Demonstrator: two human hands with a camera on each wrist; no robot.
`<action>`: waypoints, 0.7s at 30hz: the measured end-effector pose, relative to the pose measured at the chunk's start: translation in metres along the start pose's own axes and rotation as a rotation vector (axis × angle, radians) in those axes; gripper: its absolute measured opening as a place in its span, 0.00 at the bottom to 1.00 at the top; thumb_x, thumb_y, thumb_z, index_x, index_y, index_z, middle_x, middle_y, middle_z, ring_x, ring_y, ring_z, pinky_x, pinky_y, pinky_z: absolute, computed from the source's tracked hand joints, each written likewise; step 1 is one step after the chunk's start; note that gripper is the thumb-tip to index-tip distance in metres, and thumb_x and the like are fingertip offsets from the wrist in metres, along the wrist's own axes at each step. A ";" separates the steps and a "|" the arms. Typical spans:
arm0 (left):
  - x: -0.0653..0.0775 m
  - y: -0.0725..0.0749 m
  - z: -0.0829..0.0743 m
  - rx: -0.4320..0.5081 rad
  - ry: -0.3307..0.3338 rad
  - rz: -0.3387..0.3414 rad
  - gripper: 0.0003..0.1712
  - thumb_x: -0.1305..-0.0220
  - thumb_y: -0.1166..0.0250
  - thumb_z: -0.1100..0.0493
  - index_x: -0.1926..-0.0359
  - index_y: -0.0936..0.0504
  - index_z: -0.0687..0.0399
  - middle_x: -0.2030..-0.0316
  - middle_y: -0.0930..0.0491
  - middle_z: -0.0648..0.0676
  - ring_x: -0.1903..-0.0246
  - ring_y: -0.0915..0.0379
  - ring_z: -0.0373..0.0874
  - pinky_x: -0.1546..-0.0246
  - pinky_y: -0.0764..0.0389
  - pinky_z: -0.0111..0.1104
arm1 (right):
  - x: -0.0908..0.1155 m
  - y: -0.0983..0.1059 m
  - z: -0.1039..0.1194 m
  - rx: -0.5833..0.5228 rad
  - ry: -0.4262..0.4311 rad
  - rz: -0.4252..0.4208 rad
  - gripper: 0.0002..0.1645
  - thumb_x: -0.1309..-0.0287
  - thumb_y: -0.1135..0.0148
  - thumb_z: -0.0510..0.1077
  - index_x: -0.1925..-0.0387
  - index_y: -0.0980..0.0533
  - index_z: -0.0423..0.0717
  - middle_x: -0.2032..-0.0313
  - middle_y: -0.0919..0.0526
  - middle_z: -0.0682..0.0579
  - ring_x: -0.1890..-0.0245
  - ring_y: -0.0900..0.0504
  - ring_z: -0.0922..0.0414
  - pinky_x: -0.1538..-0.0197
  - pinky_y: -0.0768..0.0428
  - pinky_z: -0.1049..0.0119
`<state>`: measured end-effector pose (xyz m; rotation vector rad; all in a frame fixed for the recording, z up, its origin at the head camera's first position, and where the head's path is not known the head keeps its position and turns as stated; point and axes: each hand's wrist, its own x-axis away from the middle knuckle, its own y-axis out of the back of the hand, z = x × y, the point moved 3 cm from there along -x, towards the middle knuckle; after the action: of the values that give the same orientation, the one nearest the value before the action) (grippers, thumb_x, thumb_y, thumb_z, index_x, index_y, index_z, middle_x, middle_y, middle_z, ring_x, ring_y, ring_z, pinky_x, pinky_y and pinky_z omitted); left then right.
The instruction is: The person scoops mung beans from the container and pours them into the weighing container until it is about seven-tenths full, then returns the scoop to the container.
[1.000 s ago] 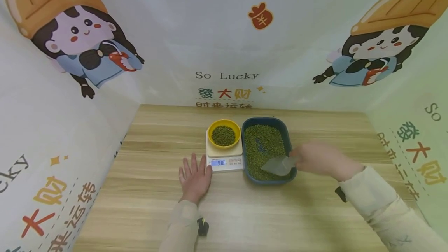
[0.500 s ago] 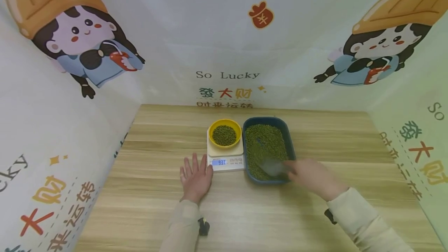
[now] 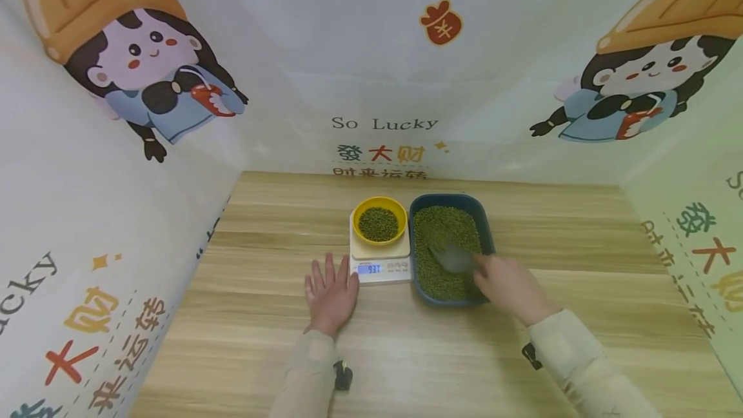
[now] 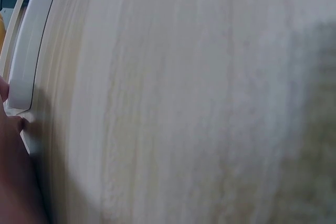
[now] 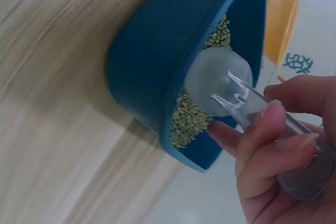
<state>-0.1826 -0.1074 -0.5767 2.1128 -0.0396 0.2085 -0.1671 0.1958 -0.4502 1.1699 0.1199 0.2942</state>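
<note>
My right hand (image 3: 511, 286) grips the handle of a clear plastic scoop (image 5: 220, 82), fingers curled round it. The scoop's head lies among the green beans (image 3: 447, 224) in a dark blue basin (image 5: 152, 45). Flat on the table, my left hand (image 3: 333, 295) has its fingers spread and its thumb against the lower left corner of a white kitchen scale (image 3: 380, 252). On the scale stands a yellow bowl (image 3: 380, 200) with a smaller amount of green beans in it. The display seems to read 93.7. In the left wrist view only part of that hand shows, beside the scale's edge.
The basin stands right beside the scale on a wooden table (image 3: 278, 224). A white printed cloth (image 3: 325, 69) rises behind the table and along both sides. Both forearms come in from the front edge.
My right hand has moved left, pushing the scoop further into the beans. The left hand stays by the scale. The display went from about 93.8 to 93.7, and the head view shifted slightly.
</note>
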 end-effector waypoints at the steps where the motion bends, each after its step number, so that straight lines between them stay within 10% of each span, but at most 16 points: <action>1: 0.001 0.002 -0.002 0.000 0.001 -0.004 0.33 0.27 0.68 0.41 0.26 0.49 0.46 0.26 0.65 0.57 0.31 0.84 0.59 0.35 0.75 0.58 | -0.002 -0.001 0.000 -0.004 -0.002 -0.010 0.25 0.40 0.46 0.38 0.43 0.29 0.29 0.88 0.34 0.54 0.94 0.45 0.66 0.91 0.39 0.73; 14: 0.008 0.009 -0.011 -0.013 0.003 0.014 0.32 0.26 0.67 0.42 0.26 0.49 0.46 0.26 0.65 0.57 0.31 0.81 0.61 0.34 0.71 0.60 | -0.017 -0.043 -0.008 -0.053 -0.053 -0.203 0.25 0.43 0.42 0.39 0.43 0.27 0.36 0.59 0.17 0.34 0.88 0.33 0.59 0.86 0.30 0.64; 21: 0.008 0.010 -0.009 -0.008 0.017 0.008 0.32 0.26 0.67 0.42 0.26 0.49 0.46 0.26 0.65 0.57 0.31 0.82 0.60 0.34 0.72 0.59 | -0.022 -0.056 -0.008 -0.047 -0.075 -0.299 0.24 0.43 0.42 0.41 0.43 0.25 0.39 0.56 0.17 0.35 0.63 0.18 0.40 0.63 0.19 0.45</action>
<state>-0.1771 -0.1050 -0.5622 2.1032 -0.0390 0.2302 -0.1808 0.1768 -0.5064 1.0973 0.2186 -0.0104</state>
